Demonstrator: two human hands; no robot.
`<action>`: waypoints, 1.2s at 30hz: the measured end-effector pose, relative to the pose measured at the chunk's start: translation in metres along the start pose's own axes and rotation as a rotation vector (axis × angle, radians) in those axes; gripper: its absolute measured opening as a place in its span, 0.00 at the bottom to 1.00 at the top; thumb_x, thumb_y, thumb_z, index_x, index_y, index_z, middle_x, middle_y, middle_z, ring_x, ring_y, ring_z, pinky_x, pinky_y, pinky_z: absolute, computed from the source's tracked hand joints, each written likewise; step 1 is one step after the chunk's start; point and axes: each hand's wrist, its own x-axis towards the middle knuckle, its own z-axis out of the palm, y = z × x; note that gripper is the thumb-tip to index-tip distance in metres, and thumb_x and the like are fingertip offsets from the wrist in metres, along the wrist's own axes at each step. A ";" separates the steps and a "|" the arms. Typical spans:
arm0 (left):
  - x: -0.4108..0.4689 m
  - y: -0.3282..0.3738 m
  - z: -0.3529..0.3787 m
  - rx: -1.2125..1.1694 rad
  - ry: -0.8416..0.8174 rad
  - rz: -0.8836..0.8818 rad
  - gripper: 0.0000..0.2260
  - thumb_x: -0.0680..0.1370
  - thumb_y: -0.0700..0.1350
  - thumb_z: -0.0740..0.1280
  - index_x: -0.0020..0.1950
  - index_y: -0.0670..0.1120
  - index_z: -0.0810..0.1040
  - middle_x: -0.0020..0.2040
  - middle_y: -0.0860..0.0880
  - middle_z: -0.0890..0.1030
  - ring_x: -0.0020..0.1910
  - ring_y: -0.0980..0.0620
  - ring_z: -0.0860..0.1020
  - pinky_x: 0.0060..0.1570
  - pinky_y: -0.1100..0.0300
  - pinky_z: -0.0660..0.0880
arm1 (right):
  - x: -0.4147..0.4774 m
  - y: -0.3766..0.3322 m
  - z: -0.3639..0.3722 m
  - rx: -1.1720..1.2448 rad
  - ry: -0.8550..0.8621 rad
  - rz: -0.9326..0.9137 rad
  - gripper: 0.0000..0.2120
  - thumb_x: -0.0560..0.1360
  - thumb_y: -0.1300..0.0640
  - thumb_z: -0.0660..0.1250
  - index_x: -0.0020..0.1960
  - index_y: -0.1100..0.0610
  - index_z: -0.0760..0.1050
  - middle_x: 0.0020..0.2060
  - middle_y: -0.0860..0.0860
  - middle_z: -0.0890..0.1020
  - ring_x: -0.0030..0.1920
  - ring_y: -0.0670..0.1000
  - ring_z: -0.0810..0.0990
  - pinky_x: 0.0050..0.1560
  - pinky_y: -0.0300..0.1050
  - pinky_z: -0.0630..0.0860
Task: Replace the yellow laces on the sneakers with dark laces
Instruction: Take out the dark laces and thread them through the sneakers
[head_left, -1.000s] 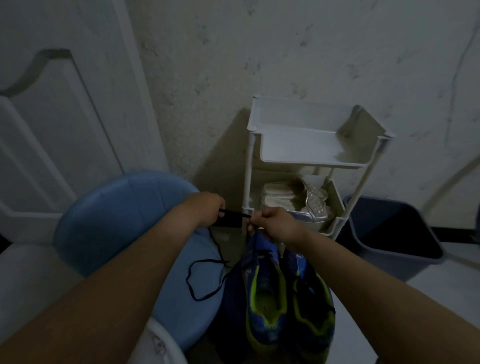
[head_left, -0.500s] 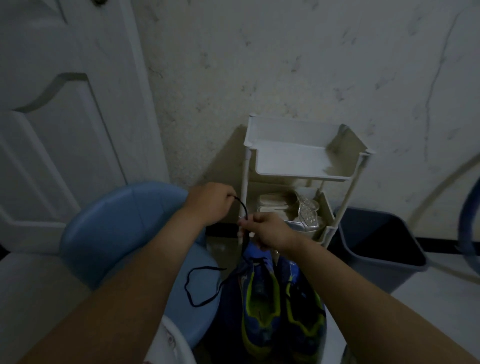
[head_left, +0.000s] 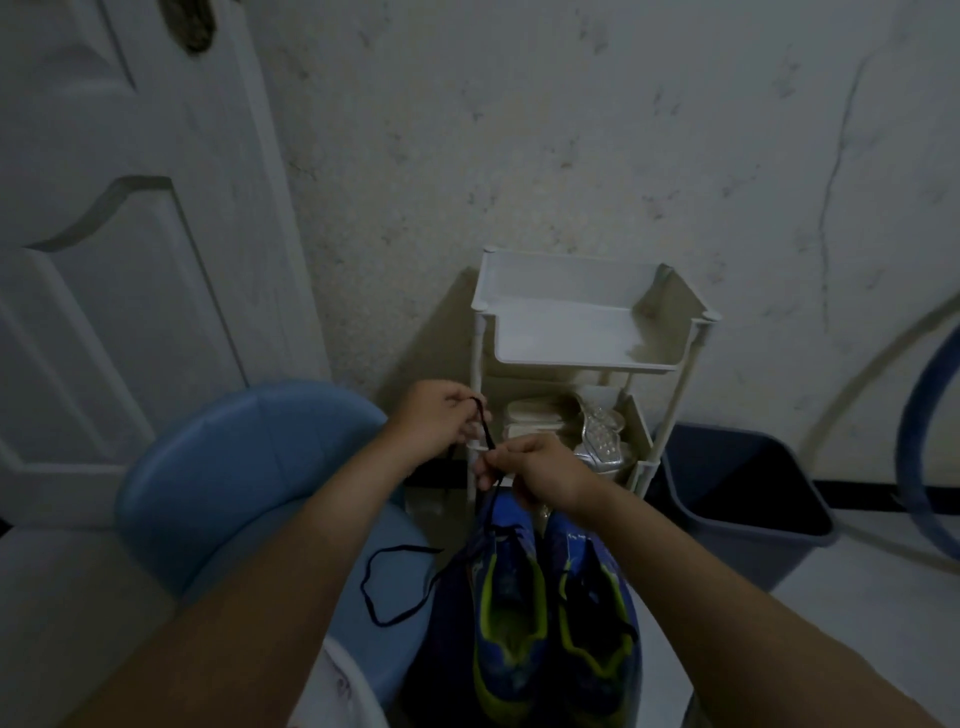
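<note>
The left grip (head_left: 439, 421) and right grip (head_left: 540, 470) each pinch the dark lace (head_left: 487, 431) just above 2 blue sneakers (head_left: 511, 592); its slack loops over the blue chair (head_left: 234, 467) seat.

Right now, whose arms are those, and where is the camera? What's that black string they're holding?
There is no machine here: those are a person's two arms. The camera sits on their head and looks down, so you see what they see. The left hand and the right hand each have a grip on a dark lace, which is a shoelace. It runs down to a blue sneaker with yellow-green trim, and its loose part loops over a blue chair. A second sneaker sits beside the first. Behind them stands a white rack with pale shoes on its lower shelf. A dark bin is to its right.
</note>
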 end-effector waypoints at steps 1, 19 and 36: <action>0.000 0.002 0.004 -0.120 -0.025 -0.009 0.10 0.81 0.38 0.61 0.47 0.46 0.81 0.44 0.47 0.85 0.42 0.50 0.84 0.41 0.61 0.79 | -0.001 0.000 -0.002 -0.018 -0.012 0.013 0.12 0.81 0.59 0.62 0.49 0.65 0.82 0.40 0.58 0.83 0.21 0.46 0.68 0.25 0.38 0.62; -0.001 -0.003 0.029 0.439 -0.339 0.194 0.14 0.77 0.40 0.69 0.57 0.51 0.68 0.38 0.51 0.83 0.34 0.57 0.82 0.35 0.65 0.74 | 0.007 0.009 -0.037 -0.339 0.086 -0.146 0.22 0.75 0.60 0.69 0.68 0.48 0.72 0.56 0.47 0.80 0.51 0.50 0.81 0.49 0.44 0.78; 0.045 -0.049 -0.010 1.331 -0.295 -0.291 0.09 0.80 0.41 0.63 0.56 0.39 0.79 0.60 0.43 0.79 0.57 0.45 0.78 0.56 0.55 0.75 | 0.017 0.040 -0.065 -0.767 -0.055 0.199 0.11 0.78 0.55 0.67 0.41 0.58 0.83 0.33 0.50 0.84 0.27 0.46 0.76 0.33 0.39 0.77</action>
